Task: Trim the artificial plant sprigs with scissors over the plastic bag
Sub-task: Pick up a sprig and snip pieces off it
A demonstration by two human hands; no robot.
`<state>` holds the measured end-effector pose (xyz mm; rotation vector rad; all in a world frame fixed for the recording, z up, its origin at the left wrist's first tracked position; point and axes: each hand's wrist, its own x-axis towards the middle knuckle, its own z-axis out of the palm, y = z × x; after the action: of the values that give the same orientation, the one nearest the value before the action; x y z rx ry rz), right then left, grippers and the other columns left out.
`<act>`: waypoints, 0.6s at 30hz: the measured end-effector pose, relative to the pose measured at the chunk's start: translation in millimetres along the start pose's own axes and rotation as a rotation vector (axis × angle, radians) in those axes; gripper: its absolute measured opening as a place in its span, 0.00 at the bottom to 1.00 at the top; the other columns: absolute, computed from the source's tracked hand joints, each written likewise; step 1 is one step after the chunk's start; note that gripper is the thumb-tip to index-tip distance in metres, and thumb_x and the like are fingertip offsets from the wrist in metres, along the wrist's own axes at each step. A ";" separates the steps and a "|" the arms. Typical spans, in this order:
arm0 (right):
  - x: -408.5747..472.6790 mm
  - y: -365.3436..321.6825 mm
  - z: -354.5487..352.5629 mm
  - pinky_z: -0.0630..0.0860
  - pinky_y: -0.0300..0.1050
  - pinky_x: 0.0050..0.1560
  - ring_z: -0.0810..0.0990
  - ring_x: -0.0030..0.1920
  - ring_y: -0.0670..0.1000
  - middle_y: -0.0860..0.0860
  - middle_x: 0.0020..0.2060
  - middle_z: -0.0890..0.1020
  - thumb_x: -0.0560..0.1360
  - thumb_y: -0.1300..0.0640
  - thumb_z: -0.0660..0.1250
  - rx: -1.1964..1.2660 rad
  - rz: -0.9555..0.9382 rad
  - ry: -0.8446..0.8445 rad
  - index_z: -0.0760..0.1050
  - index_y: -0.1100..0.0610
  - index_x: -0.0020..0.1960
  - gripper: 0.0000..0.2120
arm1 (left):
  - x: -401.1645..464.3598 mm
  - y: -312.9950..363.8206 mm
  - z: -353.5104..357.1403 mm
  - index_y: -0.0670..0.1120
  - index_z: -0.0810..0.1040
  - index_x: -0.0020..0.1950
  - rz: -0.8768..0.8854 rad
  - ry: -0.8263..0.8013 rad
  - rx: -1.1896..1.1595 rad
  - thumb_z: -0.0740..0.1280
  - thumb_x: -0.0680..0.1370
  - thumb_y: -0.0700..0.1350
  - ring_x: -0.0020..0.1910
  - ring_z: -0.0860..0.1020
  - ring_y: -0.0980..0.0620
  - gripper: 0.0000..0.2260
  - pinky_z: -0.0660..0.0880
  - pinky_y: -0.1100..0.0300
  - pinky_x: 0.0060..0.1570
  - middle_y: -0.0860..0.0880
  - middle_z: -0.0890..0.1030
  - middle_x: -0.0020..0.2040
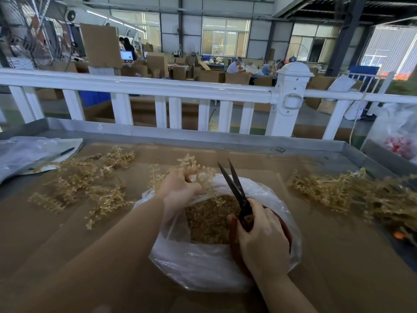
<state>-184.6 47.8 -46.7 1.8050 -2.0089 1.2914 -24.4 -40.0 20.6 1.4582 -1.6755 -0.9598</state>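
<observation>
In the head view, a clear, crumpled plastic bag (203, 267) sits open on the brown cardboard-covered table (67, 256), and everything else is placed from it. Inside the bag lies a heap of small tan plastic trimmings (209, 220).

The right hand (261, 240) is over the bag's right side, its fingers curled round the dark red handles of a pair of black-bladed scissors (234, 188). The blades point up and away from the person, slightly parted at the tips, above the bag's far rim.

The left hand (180, 188) is at the bag's far-left rim, its fingers closed round a pale tan artificial plant sprig (198, 170) whose beaded branches fan out just beyond the bag, near the scissor tips but apart from them.

Left of the bag, a loose scatter of tan sprigs (90, 184) lies on the cardboard. Right of the bag, well apart from it, a denser pile of sprigs (352, 193) is blurred at its outer end. Far left of the bag, beyond the scatter, flat clear plastic sheets (29, 154) lie with a dark pen (65, 152) on top.

Beyond the bag, past the table's grey metal rim (203, 134), stands a white railing fence (158, 91), and behind it a workshop with stacked brown cardboard boxes (158, 66).
</observation>
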 end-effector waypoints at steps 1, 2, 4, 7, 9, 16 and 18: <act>-0.2 -0.2 -0.1 0.79 0.49 0.42 0.80 0.46 0.54 0.51 0.44 0.82 0.71 0.50 0.73 -0.001 0.001 0.002 0.77 0.58 0.60 0.20 | -0.5 0.4 -2.5 0.51 0.71 0.68 0.018 -0.023 -0.063 0.67 0.73 0.32 0.31 0.71 0.56 0.26 0.71 0.69 0.32 0.50 0.74 0.37; -0.2 -0.6 0.1 0.79 0.49 0.42 0.81 0.46 0.54 0.51 0.44 0.82 0.71 0.51 0.73 -0.001 0.000 0.002 0.77 0.58 0.60 0.20 | -1.0 0.5 -5.0 0.54 0.63 0.74 0.032 -0.042 -0.135 0.65 0.73 0.29 0.30 0.70 0.56 0.34 0.73 0.67 0.34 0.48 0.77 0.40; -0.5 -0.4 0.3 0.79 0.48 0.42 0.81 0.46 0.54 0.51 0.44 0.82 0.71 0.51 0.74 -0.005 -0.001 0.005 0.78 0.58 0.59 0.20 | -1.2 2.3 -9.9 0.63 0.52 0.76 0.010 -0.070 -0.256 0.63 0.72 0.26 0.28 0.70 0.57 0.44 0.75 0.62 0.33 0.36 0.76 0.60; -0.7 -0.4 0.3 0.79 0.48 0.42 0.81 0.46 0.54 0.51 0.44 0.82 0.70 0.52 0.75 -0.013 0.002 -0.001 0.78 0.58 0.59 0.20 | -0.7 4.0 -13.1 0.62 0.57 0.75 -0.046 -0.126 -0.334 0.61 0.69 0.22 0.25 0.69 0.56 0.46 0.73 0.63 0.27 0.34 0.74 0.60; -0.6 0.3 0.5 0.79 0.47 0.42 0.81 0.46 0.54 0.52 0.44 0.83 0.70 0.53 0.75 -0.016 -0.002 0.001 0.78 0.58 0.59 0.20 | 2.2 5.7 -12.9 0.47 0.73 0.67 -0.118 -0.143 -0.466 0.59 0.69 0.20 0.29 0.73 0.53 0.33 0.78 0.60 0.31 0.41 0.74 0.45; 0.0 -0.4 0.1 0.77 0.46 0.44 0.81 0.48 0.54 0.52 0.46 0.82 0.71 0.51 0.74 0.000 0.009 0.001 0.78 0.58 0.60 0.20 | 2.4 3.3 -13.2 0.36 0.73 0.52 -0.395 -0.113 -0.970 0.56 0.76 0.29 0.44 0.80 0.43 0.09 0.82 0.55 0.37 0.38 0.77 0.49; 0.1 -0.7 -0.2 0.76 0.45 0.45 0.80 0.49 0.53 0.51 0.47 0.82 0.72 0.50 0.73 0.003 0.013 -0.009 0.77 0.57 0.61 0.20 | -2.9 -0.3 -10.0 0.38 0.71 0.54 -0.403 -0.140 -1.006 0.55 0.77 0.30 0.48 0.81 0.39 0.10 0.82 0.47 0.43 0.35 0.78 0.52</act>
<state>-184.1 47.9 -46.2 1.8059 -2.0275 1.2927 -15.2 -37.9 25.0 1.0161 -0.7182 -1.8042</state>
